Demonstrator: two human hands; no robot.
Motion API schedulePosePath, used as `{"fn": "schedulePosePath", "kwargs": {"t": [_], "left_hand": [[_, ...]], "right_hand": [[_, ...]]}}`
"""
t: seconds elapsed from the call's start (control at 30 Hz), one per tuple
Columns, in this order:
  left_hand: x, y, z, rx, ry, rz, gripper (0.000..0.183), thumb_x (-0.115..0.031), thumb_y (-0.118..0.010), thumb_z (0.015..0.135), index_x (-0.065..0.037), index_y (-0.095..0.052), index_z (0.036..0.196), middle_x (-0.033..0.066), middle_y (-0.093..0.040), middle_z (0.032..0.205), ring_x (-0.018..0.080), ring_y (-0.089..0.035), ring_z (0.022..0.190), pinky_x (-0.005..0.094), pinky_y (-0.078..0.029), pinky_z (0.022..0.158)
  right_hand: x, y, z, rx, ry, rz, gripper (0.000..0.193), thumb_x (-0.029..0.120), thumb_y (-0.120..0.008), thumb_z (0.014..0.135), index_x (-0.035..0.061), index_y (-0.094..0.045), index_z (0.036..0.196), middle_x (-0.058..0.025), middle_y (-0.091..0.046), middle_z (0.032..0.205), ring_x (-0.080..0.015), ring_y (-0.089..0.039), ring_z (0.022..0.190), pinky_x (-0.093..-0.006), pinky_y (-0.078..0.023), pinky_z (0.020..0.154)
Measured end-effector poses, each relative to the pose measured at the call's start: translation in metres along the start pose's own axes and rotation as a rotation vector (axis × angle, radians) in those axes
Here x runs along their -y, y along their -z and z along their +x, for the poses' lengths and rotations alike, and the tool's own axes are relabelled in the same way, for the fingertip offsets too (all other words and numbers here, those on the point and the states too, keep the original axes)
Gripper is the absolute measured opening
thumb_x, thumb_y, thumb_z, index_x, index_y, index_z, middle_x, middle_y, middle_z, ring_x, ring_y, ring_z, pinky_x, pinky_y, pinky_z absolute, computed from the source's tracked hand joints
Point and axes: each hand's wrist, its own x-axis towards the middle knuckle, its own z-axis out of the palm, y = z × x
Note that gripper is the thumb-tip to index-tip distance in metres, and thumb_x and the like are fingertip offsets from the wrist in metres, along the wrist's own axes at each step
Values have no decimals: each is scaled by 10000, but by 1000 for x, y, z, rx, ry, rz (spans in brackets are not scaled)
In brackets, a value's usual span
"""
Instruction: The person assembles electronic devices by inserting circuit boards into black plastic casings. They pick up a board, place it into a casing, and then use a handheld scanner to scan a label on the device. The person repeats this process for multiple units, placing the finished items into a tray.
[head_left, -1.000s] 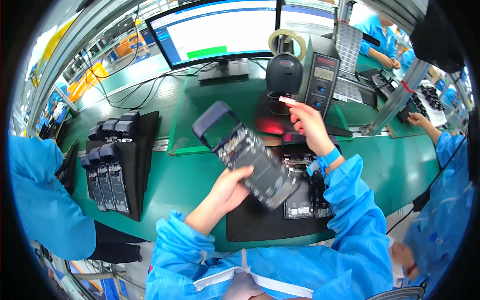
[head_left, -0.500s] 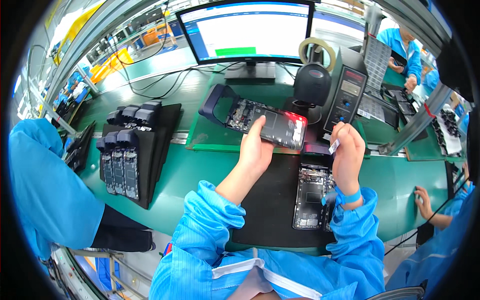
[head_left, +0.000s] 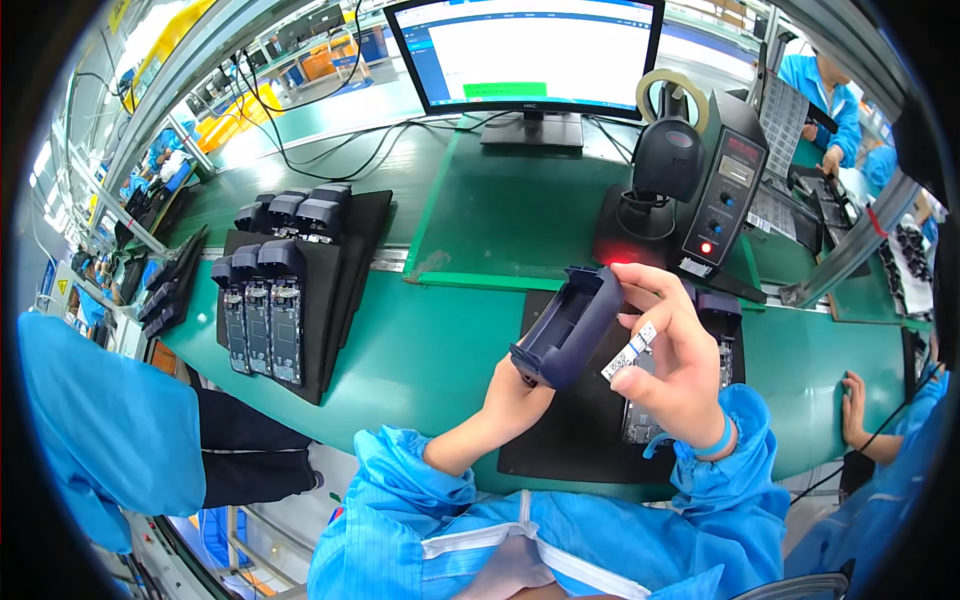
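Workbench [head_left: 440, 335] first: saw green beneath a black mat [head_left: 565, 435]. Gripped a tilted dark-blue housing [head_left: 590, 338] above the mat with the left hand [head_left: 515, 405], fingers mostly hidden. Held one right hand [head_left: 680, 370] fingertip at its upper edge, contact unclear, while pinching a small white label [head_left: 628, 353].
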Motion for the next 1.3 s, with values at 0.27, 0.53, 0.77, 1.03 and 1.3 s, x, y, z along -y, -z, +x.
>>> {"fn": "schedulePosePath", "kwargs": {"t": [0.27,0.53,0.77,1.03,1.3], "left_hand": [[7,-5,3,26,-74,19,379,29,-522,742,-11,-476,1116,132,-535,1063,228,-548,960,303,-432,803],[3,-7,-3,31,-65,-97,466,-59,-573,780,7,-393,1204,113,-522,1075,197,-543,952,288,-431,811],[6,-4,-7,-21,-57,9,406,-12,-516,774,15,-423,1168,109,-518,1053,179,-529,949,279,-425,803],[7,2,-7,-136,67,-176,272,-76,-557,792,17,-510,1043,102,-589,907,182,-559,846,290,-436,747],[12,-1,2,-121,127,-186,291,-91,-559,789,20,-503,1052,99,-584,942,182,-547,897,305,-413,807]], "right_hand": [[-10,-4,2,-46,40,-48,261,196,-724,674,40,-541,775,-125,-406,1078,-220,-427,1007,-336,-351,867],[-1,-19,5,-79,-153,259,335,139,-741,647,91,-436,778,-73,-396,1025,-157,-449,927,-297,-387,814],[-11,-16,11,-125,-250,588,241,71,-616,768,103,-384,825,-27,-454,963,-103,-451,891,-256,-379,801],[82,13,51,-153,635,-732,194,-32,-588,675,24,-508,842,-141,-490,930,-270,-512,859,-347,-446,727],[179,96,264,-353,662,-1418,241,192,-485,776,-3,-599,860,-175,-607,831,-310,-574,768,-340,-439,710]]}}
